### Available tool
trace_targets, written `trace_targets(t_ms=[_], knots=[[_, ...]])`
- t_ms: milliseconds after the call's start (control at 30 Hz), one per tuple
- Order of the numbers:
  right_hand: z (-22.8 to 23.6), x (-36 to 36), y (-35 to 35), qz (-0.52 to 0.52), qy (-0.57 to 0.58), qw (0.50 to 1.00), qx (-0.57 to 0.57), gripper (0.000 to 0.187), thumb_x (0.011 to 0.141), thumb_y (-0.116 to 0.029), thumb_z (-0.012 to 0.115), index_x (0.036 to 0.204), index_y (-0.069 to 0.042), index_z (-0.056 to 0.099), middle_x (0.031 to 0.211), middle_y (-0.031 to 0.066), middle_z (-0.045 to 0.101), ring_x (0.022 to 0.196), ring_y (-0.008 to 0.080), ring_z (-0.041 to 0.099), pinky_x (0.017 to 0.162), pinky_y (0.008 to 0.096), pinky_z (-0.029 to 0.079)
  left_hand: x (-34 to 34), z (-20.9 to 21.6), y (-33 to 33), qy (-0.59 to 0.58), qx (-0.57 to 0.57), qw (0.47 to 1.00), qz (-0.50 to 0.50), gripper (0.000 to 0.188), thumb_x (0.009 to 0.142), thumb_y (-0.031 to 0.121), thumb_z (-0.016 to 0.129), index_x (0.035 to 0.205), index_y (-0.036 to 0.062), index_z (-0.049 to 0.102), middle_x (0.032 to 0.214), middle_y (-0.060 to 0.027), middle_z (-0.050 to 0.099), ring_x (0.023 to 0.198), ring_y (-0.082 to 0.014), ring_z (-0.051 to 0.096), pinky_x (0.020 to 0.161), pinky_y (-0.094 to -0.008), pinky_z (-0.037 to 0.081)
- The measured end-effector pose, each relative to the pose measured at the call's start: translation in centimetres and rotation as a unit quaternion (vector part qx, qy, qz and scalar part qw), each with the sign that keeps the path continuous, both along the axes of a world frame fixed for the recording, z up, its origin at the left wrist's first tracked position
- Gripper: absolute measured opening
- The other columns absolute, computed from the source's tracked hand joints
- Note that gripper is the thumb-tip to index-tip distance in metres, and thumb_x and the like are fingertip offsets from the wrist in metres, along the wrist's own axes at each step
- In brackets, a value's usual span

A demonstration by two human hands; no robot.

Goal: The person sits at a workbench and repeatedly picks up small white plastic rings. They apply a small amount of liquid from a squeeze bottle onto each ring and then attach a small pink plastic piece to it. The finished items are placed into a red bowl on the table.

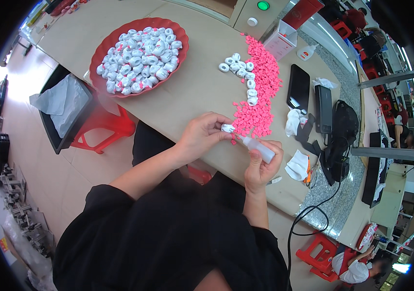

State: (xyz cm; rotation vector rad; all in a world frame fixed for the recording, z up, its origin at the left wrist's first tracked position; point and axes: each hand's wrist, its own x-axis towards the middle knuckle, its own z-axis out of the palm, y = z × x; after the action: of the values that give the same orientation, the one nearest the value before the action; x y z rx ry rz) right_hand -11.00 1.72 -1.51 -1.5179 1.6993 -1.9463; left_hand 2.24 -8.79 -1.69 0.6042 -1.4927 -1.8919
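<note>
My left hand pinches a small white ring-shaped piece between thumb and fingertips, just over the table's near edge. Wrapped in my right hand is a small translucent squeeze bottle, tilted so its nozzle points at the white piece. Whether the nozzle touches it, I cannot tell. Beyond both hands spreads a pile of small pink pieces. Along that pile's left side lie several loose white ring-shaped pieces. At the far left, a scalloped red tray is heaped with white pieces bearing pink bits.
Right of the pile lie a black phone, a dark power bank, crumpled white cloth and a black cable. A white bottle stands near an open box. A lined black bin rests on a red stool.
</note>
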Motion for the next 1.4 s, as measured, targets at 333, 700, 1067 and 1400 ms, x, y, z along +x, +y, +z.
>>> trace_targets(t_ms=[333,700,1067,1400], knots=[[-0.09,0.06,-0.18,-0.017,0.071,0.997,-0.016,0.028,0.084,-0.019,0.061,0.097,0.000,0.045,0.090,0.0132,0.049,0.078,0.0179,0.050,0.068,0.0264,0.042,0.01,0.26,0.05,-0.001,0.019,1.000,0.002,0.025,0.080,-0.005,0.059,0.104,-0.0066,0.050,0.095,-0.0122,0.060,0.087,-0.0162,0.061,0.076,-0.0251,0.051],[0.19,0.13,-0.01,-0.031,0.117,0.993,-0.013,0.027,0.083,-0.016,0.061,0.098,0.001,0.045,0.089,0.0142,0.050,0.078,0.0193,0.051,0.068,0.0270,0.042,0.00,0.51,-0.05,-0.021,0.037,0.999,0.002,0.025,0.080,-0.004,0.059,0.104,-0.0061,0.050,0.093,-0.0117,0.061,0.085,-0.0151,0.062,0.075,-0.0238,0.051],[0.26,0.03,0.08,-0.029,0.105,0.994,-0.011,0.025,0.083,-0.015,0.061,0.096,0.001,0.046,0.089,0.0138,0.051,0.077,0.0190,0.050,0.067,0.0270,0.042,-0.02,0.10,-0.04,-0.007,0.040,0.999,0.007,0.025,0.080,-0.006,0.059,0.104,-0.0060,0.050,0.094,-0.0113,0.059,0.087,-0.0154,0.061,0.077,-0.0245,0.051],[0.11,0.07,0.27,-0.014,0.098,0.995,-0.009,0.028,0.082,-0.015,0.062,0.098,0.001,0.045,0.088,0.0138,0.050,0.077,0.0185,0.050,0.067,0.0259,0.042,-0.14,0.05,-0.01,-0.001,0.030,0.999,0.016,0.021,0.079,-0.005,0.059,0.099,-0.0078,0.052,0.098,-0.0106,0.053,0.090,-0.0196,0.061,0.079,-0.0267,0.053]])
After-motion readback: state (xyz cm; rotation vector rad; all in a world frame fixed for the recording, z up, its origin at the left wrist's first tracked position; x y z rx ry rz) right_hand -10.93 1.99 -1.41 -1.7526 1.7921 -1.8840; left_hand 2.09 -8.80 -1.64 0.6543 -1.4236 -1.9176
